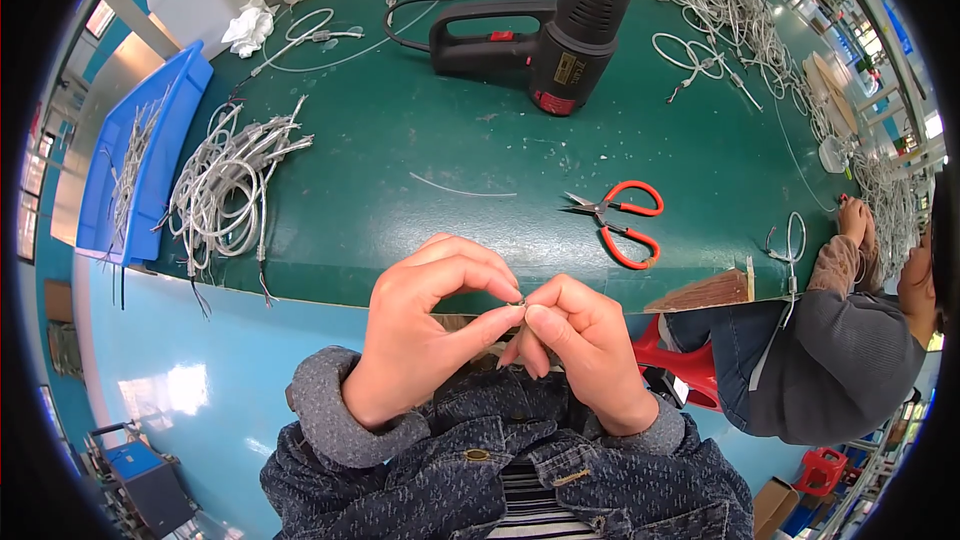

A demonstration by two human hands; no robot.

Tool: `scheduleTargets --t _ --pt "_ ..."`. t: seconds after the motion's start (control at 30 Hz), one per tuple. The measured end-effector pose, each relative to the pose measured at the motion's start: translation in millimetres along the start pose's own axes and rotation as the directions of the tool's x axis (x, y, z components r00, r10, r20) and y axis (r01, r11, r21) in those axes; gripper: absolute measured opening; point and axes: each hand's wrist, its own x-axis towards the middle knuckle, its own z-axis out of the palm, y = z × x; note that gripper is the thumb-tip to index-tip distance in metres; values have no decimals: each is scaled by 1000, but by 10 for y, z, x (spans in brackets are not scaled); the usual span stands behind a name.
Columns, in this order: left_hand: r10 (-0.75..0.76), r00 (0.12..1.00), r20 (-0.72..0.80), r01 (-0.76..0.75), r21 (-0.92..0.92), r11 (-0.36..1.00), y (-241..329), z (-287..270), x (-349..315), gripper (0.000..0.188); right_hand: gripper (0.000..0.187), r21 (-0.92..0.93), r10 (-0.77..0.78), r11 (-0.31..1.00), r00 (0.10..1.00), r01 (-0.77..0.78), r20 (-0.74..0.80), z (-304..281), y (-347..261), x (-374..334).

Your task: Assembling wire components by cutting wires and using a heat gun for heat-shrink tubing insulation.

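My left hand (440, 310) and my right hand (580, 335) meet in front of my chest, just off the near edge of the green table (350, 230). Thumb and forefinger of each are pinched together, tip to tip. Between them shows a tiny dark piece (520, 303), too small to name. Beyond my hands, scissors with orange-red handles (636, 248) lie with blades parted, pointing left. A short thin clear strand (462, 187) lies to their left.
A black heat gun (575, 40) stands at the back. Bundled grey cables (225, 185) lie left, beside a blue bin (190, 90) holding thin wires. More cables (740, 20) heap along the far right. A person (830, 360) sits at the right on a red stool (690, 375).
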Motion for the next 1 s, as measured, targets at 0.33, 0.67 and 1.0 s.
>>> scheduleTargets --t 0.33,0.67,1.0 --pt "24 994 111 -6 -165 986 -97 -85 90 16 16 393 120 901 976 -184 180 -35 14 25" --pt "278 957 87 -291 256 922 110 -139 139 20 11 -246 -76 967 997 70 -15 18 -69 -36" --pt "348 912 219 -390 196 900 40 -189 167 20 12 -144 -12 989 986 36 167 -54 -111 -26"
